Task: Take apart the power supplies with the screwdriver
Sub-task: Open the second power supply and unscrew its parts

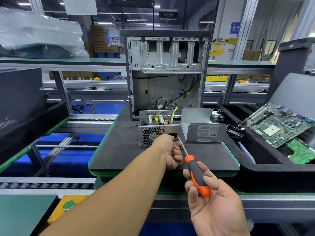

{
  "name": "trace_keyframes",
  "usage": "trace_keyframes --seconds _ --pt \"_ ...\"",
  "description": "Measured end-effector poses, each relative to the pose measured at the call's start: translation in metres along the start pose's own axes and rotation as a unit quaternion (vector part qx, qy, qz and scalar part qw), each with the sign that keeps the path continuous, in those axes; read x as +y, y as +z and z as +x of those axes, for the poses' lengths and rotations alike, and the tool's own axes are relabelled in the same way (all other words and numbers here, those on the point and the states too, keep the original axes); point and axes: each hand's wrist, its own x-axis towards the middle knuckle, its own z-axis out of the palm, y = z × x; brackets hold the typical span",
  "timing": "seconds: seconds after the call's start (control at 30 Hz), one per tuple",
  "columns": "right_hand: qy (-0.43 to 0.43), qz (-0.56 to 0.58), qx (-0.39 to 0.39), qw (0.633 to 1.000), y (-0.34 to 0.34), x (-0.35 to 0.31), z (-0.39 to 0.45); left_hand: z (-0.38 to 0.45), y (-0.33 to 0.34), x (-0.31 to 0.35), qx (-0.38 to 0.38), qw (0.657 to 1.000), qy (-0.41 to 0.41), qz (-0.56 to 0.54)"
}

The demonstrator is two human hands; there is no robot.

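Silver perforated-steel power supply box (154, 133), lid off, sits mid-mat at 12 o'clock from hands. Rigid, likely heavy, sharp edges; hold by side walls. Right hand (211, 200) grips orange-and-grey screwdriver (196, 171), tip at rear face. Left hand (170, 152) curled beside the shaft; contents unclear. Detached grey cover (202, 130) at 3 o'clock.

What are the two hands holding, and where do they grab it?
The right hand holds the screwdriver by its orange-and-grey handle. The left hand has curled fingers beside the shaft; whether it holds anything cannot be told.
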Motion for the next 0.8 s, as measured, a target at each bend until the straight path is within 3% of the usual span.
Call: trace_keyframes --seconds 0.17,0.37,0.53,0.6,0.63,0.7,0.77,0.8 --pt "-0.001 -0.023 -0.004 1.000 -0.003 0.002 -0.002 -0.002 -0.001 0.001 0.009 0.997 0.053 -0.060" --pt "-0.009 -0.081 -0.040 0.996 -0.003 0.003 -0.001 -0.010 -0.019 0.000 0.084 0.981 0.143 -0.100" --pt "-0.074 -0.117 -0.110 0.984 -0.013 -0.009 0.015 -0.023 -0.073 0.037 0.180 0.909 0.271 -0.261" --pt "-0.121 -0.145 -0.125 0.974 -0.014 -0.018 0.025 -0.021 -0.098 0.070 0.219 0.889 0.295 -0.274" --pt "-0.146 -0.162 -0.128 0.968 -0.014 -0.023 0.031 -0.017 -0.111 0.087 0.231 0.894 0.297 -0.243" --pt "-0.195 -0.196 -0.128 0.952 -0.012 -0.034 0.047 -0.003 -0.128 0.111 0.252 0.916 0.306 -0.059" --pt "-0.246 -0.240 -0.118 0.932 -0.010 -0.044 0.067 0.019 -0.136 0.125 0.277 0.892 0.331 0.134" --pt "-0.269 -0.267 -0.111 0.919 -0.009 -0.049 0.078 0.030 -0.138 0.129 0.307 0.855 0.355 0.222"
